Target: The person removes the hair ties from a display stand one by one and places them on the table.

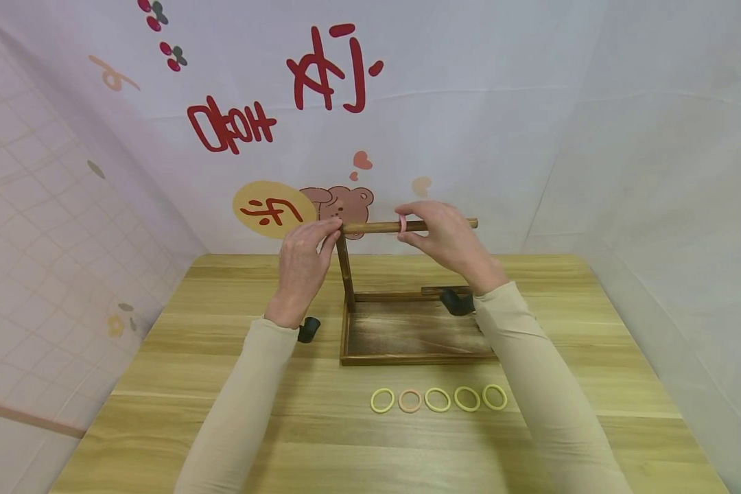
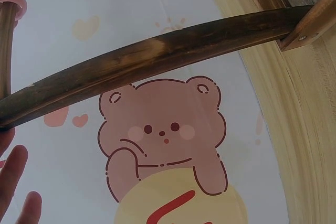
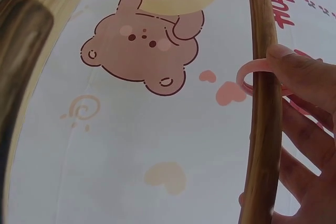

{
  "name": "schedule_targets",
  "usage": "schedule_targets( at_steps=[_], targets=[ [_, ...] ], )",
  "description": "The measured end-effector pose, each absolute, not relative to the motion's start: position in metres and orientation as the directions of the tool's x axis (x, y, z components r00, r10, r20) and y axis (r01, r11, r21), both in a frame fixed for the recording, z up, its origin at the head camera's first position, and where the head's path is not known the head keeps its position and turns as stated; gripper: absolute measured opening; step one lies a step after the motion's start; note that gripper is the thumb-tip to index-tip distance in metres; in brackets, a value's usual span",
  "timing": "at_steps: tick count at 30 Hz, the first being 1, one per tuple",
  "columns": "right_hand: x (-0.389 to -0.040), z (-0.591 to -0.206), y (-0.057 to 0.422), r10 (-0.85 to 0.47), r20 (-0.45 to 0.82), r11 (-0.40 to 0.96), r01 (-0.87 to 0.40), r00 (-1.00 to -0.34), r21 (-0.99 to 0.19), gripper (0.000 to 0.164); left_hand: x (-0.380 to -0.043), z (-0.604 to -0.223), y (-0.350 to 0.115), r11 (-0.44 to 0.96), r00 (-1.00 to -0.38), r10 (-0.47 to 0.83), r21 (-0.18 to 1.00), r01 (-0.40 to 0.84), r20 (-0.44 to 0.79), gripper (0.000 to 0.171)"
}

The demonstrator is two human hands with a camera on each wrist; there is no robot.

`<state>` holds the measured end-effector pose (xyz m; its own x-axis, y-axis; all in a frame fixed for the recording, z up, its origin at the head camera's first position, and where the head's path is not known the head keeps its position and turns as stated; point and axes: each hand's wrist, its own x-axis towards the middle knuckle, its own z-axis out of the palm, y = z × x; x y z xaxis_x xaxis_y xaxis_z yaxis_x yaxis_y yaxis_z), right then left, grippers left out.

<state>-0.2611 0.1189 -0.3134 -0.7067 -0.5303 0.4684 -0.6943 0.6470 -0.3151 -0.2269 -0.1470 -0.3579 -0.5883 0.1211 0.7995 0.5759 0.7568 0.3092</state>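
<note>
Left hand (image 1: 302, 261) pinches a bar (image 1: 373, 228), right hand (image 1: 446, 235) its pink ring (image 1: 403, 224), over wooden table (image 1: 358, 453) before white cloth (image 1: 481, 116).

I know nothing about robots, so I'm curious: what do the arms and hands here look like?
They're a person's. The left sleeve and right sleeve are plain, long and cream-beige. The left fingers and right fingers are ungloved. A small black piece shows by the left sleeve's end, another by the right's, possibly wrist cameras. I see no cables.
</note>
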Motion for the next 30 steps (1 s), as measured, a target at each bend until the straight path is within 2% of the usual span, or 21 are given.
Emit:
schedule_targets(
  at_steps=[30],
  targets=[
    [-0.258, -0.314, 0.132, -0.491, 0.470, 0.677, -0.661, -0.733, -0.323, 0.042, -0.226, -0.357, -0.146, 0.756, -0.594, 0.118, 0.316, 0.573, 0.796, 0.021]
  ],
)
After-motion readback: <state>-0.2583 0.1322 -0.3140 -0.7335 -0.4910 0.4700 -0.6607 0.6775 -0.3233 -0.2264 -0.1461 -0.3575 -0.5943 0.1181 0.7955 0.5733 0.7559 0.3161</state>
